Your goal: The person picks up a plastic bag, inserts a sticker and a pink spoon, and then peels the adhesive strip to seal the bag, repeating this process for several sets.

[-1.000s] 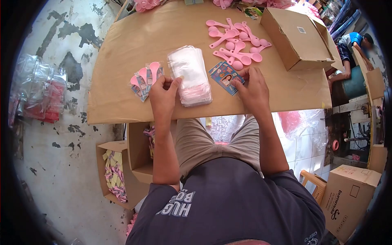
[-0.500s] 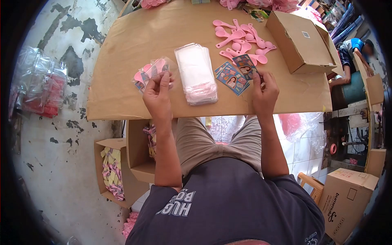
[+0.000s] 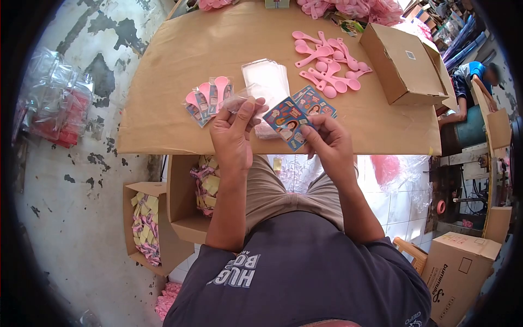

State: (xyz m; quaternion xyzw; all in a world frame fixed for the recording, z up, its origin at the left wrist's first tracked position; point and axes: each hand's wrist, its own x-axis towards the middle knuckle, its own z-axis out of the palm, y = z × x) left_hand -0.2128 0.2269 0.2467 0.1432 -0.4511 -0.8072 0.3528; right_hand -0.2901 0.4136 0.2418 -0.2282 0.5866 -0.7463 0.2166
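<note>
My left hand pinches a clear plastic bag, partly hidden by the fingers. In my right hand is a blue printed card, gripped by its right edge and tilted near the bag. Behind both hands lies a stack of clear bags, its lower part partly covered. More printed cards rest on the table just beyond my right hand. Left of the bags, several pink spoons lie with printed cards, apparently in clear packets. Loose pink spoons form a pile farther back.
A cardboard box stands at the right of the brown-covered table. Below the table's left side are open boxes of wrapped pieces. Plastic packets lie far left. Another person is at the far right.
My left hand has moved right from the spoon packets, now holding a clear bag. My right hand has brought a card left, away from the card pile and toward the bag.
</note>
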